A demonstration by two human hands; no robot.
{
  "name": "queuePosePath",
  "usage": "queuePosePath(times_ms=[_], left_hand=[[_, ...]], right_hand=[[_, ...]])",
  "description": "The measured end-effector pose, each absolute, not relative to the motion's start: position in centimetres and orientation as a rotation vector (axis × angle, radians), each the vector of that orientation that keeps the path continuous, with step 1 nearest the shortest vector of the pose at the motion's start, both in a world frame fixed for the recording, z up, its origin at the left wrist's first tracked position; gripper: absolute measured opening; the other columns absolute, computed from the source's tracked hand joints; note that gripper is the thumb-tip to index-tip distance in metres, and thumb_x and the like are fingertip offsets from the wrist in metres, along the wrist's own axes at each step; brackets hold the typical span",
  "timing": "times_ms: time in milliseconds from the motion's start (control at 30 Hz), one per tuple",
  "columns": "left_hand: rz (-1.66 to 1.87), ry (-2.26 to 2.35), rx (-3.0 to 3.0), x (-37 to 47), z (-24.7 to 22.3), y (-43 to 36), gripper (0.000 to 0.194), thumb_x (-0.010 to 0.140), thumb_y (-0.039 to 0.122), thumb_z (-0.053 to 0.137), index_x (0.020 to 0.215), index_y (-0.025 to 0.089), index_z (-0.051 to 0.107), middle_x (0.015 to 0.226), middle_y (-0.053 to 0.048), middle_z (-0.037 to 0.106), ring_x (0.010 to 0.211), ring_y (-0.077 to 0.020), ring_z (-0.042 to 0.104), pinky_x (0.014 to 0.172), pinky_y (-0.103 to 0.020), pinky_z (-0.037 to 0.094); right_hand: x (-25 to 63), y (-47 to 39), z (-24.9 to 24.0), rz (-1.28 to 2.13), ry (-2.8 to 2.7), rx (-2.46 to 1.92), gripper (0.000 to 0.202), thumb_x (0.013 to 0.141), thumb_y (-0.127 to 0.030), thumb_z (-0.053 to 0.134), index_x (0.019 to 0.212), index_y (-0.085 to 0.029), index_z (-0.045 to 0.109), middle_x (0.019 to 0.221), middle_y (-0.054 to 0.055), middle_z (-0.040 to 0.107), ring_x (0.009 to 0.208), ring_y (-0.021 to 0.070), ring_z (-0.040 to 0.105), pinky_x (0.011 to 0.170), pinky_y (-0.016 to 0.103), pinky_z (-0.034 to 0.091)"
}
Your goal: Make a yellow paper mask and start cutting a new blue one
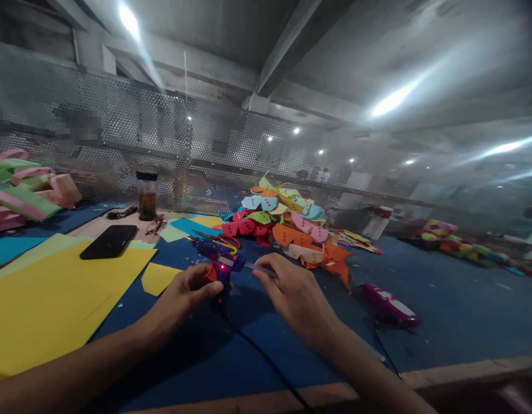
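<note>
A blue hot glue gun point(216, 256) with a lit red light and an orange trigger is held by its handle in my left hand point(192, 290). Its nozzle points left and a black cord runs from the handle toward the front edge. My right hand point(298, 293) pinches a thin clear glue stick point(259, 268), whose front end is at the back of the gun. Whether the stick sits inside the gun I cannot tell. Just behind the gun lie scissors point(232, 247) with yellow-orange handles, partly hidden. A cut yellow paper piece point(160, 278) lies left of my left hand.
Yellow paper sheets point(54, 299) and a black phone point(109, 241) lie at left, near a lidded jar point(146, 195). Behind my hands rises a pile of colourful paper cutouts point(287, 215). A purple corded device point(390, 305) lies at right. A perforated metal screen point(162, 126) stands behind.
</note>
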State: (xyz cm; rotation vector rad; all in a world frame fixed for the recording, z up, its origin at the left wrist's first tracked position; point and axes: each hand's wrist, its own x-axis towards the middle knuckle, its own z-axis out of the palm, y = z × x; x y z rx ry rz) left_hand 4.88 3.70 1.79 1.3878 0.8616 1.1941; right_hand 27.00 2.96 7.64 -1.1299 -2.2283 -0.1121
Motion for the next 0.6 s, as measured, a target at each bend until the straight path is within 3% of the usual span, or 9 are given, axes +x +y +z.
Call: queuePosePath(times_ms=[233, 400, 600], left_hand=[[1.156, 0.894, 1.405, 4.78, 2.1, 3.29, 0.031, 0.079, 0.048, 0.073, 0.079, 0.019, 0.061, 0.084, -0.003, 0.068, 0.084, -0.0206, 0.059, 0.076, -0.03, 0.042], [1.133, 0.89, 1.415, 4.67, 1.98, 3.47, 0.03, 0.08, 0.047, 0.071, 0.083, 0.019, 0.062, 0.089, -0.006, 0.07, 0.09, -0.0246, 0.061, 0.082, -0.035, 0.042], [1.177, 0.941, 1.44, 4.71, 2.22, 3.46, 0.036, 0.077, 0.048, 0.073, 0.069, 0.02, 0.051, 0.07, 0.002, 0.055, 0.071, -0.0172, 0.051, 0.067, -0.029, 0.036]], right_hand=[[26.64, 2.69, 6.66, -0.36, -2.167, -1.071, 0.014, 0.102, -0.029, 0.048, 0.109, -0.02, 0.057, 0.089, 0.003, 0.073, 0.075, 0.019, 0.071, 0.066, 0.028, 0.046], [26.46, 2.25, 6.91, -0.382, -2.214, -1.109, 0.021, 0.105, -0.031, 0.041, 0.099, -0.02, 0.057, 0.082, 0.004, 0.071, 0.071, 0.0177, 0.07, 0.064, 0.028, 0.045], [26.34, 2.19, 7.37, -0.272, -2.25, -1.176, 0.024, 0.105, -0.032, 0.039, 0.099, -0.019, 0.058, 0.08, 0.005, 0.071, 0.066, 0.0163, 0.066, 0.063, 0.028, 0.043]])
